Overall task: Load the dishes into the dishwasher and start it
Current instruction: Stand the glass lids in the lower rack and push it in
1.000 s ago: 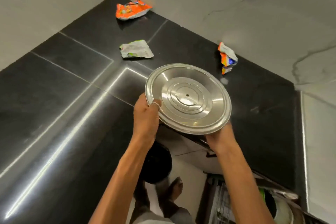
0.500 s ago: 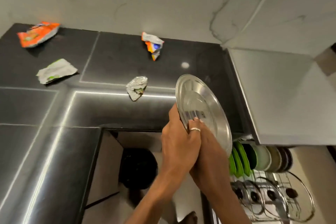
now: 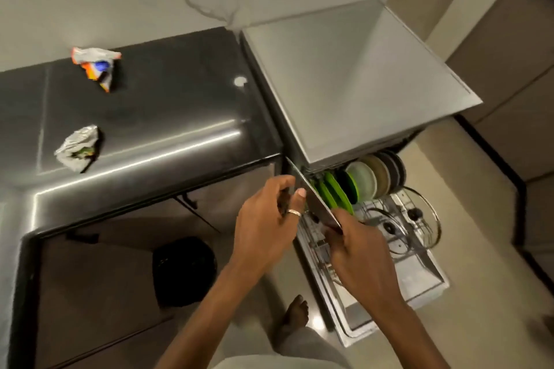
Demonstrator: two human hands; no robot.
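**Disc turned edge-on over the rack**

Half a second ago the steel disc (image 3: 317, 204) showed me its broad face up by the bench edge. Now it is tipped almost edge-on and sits lower, at the left end of the pulled-out rack (image 3: 419, 275).

My left grip (image 3: 266, 219) is clamped on the disc's left side, with the thumb on the near face and the fingers curled behind it. A ring (image 3: 293, 212) shows on one finger. My right grip (image 3: 359, 255) is closed on the disc's lower edge, so both hold it between them. The disc slants from upper left to lower right, just beside the first of the green plates (image 3: 332, 192).

Those green plates stand on edge in a row in the rack. Pale plates (image 3: 364, 178) and darker ones come after them, running back under the dishwasher (image 3: 359, 78), whose grey top lies above. Glass lids (image 3: 419, 219) with black knobs lean in the rack to the right of my hands.

To the left is the dark bench (image 3: 180, 117), carrying a crumpled coloured wrapper (image 3: 96, 64) near the wall and a crumpled foil wrapper (image 3: 78, 148) nearer me. A black bin (image 3: 184, 271) stands on the floor below the bench. My bare foot (image 3: 295, 314) is beside the rack's near corner.
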